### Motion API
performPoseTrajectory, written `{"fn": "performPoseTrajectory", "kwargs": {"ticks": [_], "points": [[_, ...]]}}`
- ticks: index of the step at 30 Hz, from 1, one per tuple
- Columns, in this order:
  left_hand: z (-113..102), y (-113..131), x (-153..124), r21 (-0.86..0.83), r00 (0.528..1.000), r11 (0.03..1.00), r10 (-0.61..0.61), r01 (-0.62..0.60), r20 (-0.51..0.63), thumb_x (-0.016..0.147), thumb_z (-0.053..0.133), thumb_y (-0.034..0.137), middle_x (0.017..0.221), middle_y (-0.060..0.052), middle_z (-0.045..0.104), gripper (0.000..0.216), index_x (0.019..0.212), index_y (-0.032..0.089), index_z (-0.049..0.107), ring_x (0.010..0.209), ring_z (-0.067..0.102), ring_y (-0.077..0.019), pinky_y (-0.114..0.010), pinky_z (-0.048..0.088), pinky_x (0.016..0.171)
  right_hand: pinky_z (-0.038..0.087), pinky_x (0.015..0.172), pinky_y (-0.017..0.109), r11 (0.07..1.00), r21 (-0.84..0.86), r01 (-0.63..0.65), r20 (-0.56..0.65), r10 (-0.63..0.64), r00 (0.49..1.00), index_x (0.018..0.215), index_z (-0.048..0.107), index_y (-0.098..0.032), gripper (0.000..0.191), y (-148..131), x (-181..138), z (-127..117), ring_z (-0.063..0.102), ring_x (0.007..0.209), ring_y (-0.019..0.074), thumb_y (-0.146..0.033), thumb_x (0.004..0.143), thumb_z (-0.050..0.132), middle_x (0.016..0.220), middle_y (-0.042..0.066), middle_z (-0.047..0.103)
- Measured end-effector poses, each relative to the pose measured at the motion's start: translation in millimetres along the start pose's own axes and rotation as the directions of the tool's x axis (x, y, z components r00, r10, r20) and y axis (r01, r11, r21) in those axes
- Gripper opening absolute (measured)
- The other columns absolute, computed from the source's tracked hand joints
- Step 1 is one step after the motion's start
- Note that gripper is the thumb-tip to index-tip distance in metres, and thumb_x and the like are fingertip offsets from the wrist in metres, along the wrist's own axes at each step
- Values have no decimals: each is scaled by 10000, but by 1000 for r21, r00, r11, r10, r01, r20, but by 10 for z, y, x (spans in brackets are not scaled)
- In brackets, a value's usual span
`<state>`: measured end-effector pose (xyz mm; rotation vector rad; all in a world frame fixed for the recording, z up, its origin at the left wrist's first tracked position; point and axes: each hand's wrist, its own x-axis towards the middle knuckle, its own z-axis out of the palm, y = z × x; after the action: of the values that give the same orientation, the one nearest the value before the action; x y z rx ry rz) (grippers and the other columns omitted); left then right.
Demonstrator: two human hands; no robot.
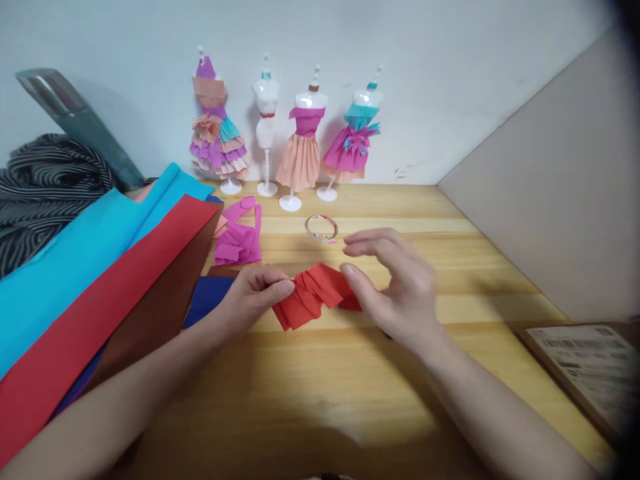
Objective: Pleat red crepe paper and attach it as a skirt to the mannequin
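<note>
Between thumb and fingers, my left hand (pixel 260 293) pinches the upper left edge of a gathered strip of red crepe paper (pixel 307 300). The strip is pleated near that hand and hangs out to the right above the table. My right hand (pixel 400 287) is beside the strip's right end, its thumb and fingers apart and curved, holding nothing. Whether the thumb touches the paper I cannot tell. Behind the hands a ring-shaped pincushion or bracelet-like loop (pixel 307 229) with small pins or beads lies on the wooden table (pixel 280 400).
Several small white mannequins stand along the wall, among them a bare one (pixel 267 133) and one in a pink and peach dress (pixel 300 160). Pink paper scraps (pixel 237 243) lie at left, near blue (pixel 55 280), red (pixel 100 313) and brown sheets (pixel 150 320). A cardboard box (pixel 580 373) sits at right.
</note>
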<state>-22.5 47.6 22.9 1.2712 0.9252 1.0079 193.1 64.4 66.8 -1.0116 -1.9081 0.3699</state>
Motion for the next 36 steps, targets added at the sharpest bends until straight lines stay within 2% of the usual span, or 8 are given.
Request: {"fn": "performPoseTrajectory", "kwargs": {"ticks": [2,5,7,12,20,28,33,36], "points": [[2,-16,0,-74,996,997,8,-15,-87,765,726,504,603,-11,656,385,653,137,699,564,557,-114,-239,461,590,428,614,312,991,47,-129,186,118,975,659,545,-207,260,-88,-20,-58,552,639,176,-318,893,562,657,35,583],[6,-23,-7,-108,986,993,26,-44,-165,770,716,503,586,-15,653,395,630,134,689,552,553,-115,-242,459,585,337,485,261,900,127,-417,641,246,727,585,498,-195,412,-121,-63,13,457,517,124,-490,858,592,553,-5,505],[12,-5,-17,-86,987,995,28,-42,-160,790,692,498,574,-22,646,411,621,124,676,542,548,-117,-246,452,579,374,504,250,760,252,-598,703,281,653,641,543,-181,449,-73,-100,166,514,572,132,-596,758,665,635,21,584],[25,37,-32,41,990,998,58,-53,-132,794,676,445,558,-8,605,376,630,107,661,539,500,-99,-227,388,558,305,423,209,373,537,-756,609,449,654,682,604,-160,465,86,-234,532,430,427,75,-588,643,784,525,-3,585],[19,-1,-15,137,976,989,85,-58,-202,798,632,418,529,4,542,369,596,111,622,524,440,-90,-223,339,539,263,442,218,245,738,-628,494,438,751,600,556,-163,422,52,-308,547,382,403,60,-503,699,787,459,-26,529],[-2,-62,11,153,978,987,79,-50,-192,806,626,443,514,12,509,395,575,125,586,505,406,-89,-222,312,515,301,423,216,403,624,-669,569,352,743,680,592,-174,399,48,-351,618,407,409,61,-517,667,795,563,-24,579],[-79,-84,41,196,976,975,141,-108,-163,816,623,425,528,30,465,378,576,140,561,514,406,-89,-223,320,525,325,433,219,669,452,-590,822,-55,567,611,559,-171,357,-9,-178,220,422,460,81,-446,800,686,540,-16,526],[-122,-92,50,306,971,935,217,-179,-96,830,629,403,576,6,527,342,616,135,616,558,474,-112,-240,369,559,334,453,241,736,578,-353,560,-44,827,623,548,-187,361,26,-46,-35,415,474,96,-443,860,637,542,-17,501]]}}
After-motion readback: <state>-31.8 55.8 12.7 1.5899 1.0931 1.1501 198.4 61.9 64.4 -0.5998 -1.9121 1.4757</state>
